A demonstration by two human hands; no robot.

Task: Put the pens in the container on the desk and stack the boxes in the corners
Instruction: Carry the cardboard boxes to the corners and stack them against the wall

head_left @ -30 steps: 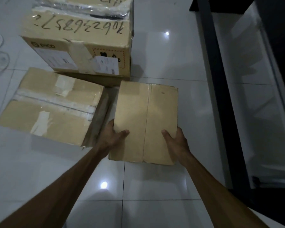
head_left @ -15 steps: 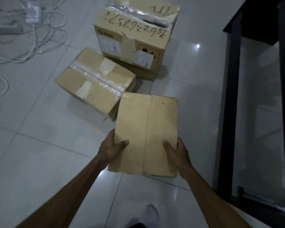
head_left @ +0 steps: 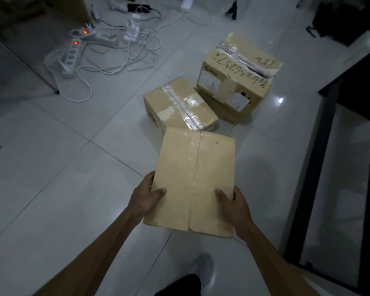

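Note:
A plain cardboard box (head_left: 195, 178) is lifted off the white tiled floor, held between both hands. My left hand (head_left: 144, 196) grips its near left edge, thumb on top. My right hand (head_left: 233, 202) grips the near right edge the same way. Beyond it on the floor lies a taped cardboard box (head_left: 177, 105). Behind that stands a larger box with handwritten numbers (head_left: 239, 75), which appears to rest on a flat box. No pens or container are in view.
A black desk frame (head_left: 320, 159) runs along the right side. Power strips with red lights (head_left: 73, 52) and tangled white cables (head_left: 120, 54) spread over the floor at the upper left. My foot (head_left: 203, 268) is below the held box.
The box has risen off the floor in both hands and come away from the other boxes. My view has pulled back and up, bringing the cables and power strips into sight.

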